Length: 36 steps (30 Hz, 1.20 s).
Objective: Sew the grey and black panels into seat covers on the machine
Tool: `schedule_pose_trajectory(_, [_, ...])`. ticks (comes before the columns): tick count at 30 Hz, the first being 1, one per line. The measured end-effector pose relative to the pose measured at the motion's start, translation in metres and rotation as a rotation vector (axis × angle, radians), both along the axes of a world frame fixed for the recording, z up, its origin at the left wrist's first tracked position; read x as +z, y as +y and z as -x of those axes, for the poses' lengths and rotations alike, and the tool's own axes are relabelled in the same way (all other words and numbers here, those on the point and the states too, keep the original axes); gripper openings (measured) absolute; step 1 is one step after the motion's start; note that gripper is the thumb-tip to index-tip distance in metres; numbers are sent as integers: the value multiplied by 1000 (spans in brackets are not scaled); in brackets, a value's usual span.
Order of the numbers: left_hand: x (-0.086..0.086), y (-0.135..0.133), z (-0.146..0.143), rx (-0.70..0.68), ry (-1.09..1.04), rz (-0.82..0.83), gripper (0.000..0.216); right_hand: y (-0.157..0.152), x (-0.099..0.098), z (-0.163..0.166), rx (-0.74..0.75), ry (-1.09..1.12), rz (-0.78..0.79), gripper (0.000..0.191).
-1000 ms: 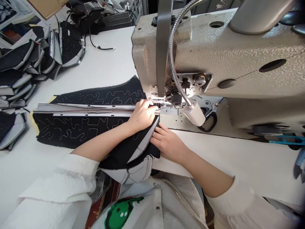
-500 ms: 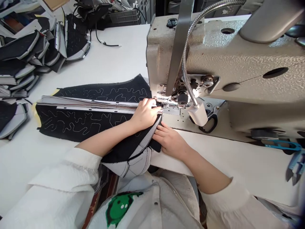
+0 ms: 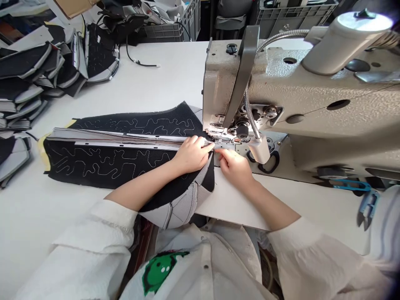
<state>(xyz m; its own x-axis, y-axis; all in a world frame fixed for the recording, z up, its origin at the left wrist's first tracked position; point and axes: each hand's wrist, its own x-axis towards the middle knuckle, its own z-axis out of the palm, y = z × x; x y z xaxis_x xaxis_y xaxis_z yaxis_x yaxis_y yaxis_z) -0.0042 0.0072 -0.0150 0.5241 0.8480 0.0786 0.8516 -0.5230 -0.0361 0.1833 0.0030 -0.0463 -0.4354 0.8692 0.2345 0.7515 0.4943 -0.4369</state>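
Note:
A black mesh fabric cover with pale squiggly stitching and light grey edge pieces lies on the table, its right end at the needle of a sewing machine. Along its middle run white strips. My left hand rests over these strips, fingers bent and closed on the fabric close to the presser foot. Just right of it, my right hand has its fingers curled and the index fingertip at the cover's right edge. What lies under its curled fingers is hidden. The cover's grey front part hangs over the table edge.
Black scissors lie behind the lamp head. Blue thread snips sit at the right. Stacked grey and black covers fill the left side. Grey crates stand behind the table, and a black cord lies on it.
My right hand has moved up from the cover's grey edge to beside the presser foot, its flat fingers now curled. My left hand stays on the strips. The view has shifted slightly.

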Motion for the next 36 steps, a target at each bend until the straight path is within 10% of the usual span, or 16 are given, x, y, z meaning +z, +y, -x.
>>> schedule_pose_trajectory(36, [6, -2, -1, 36, 9, 80, 40, 11, 0, 8, -42, -178, -110, 39])
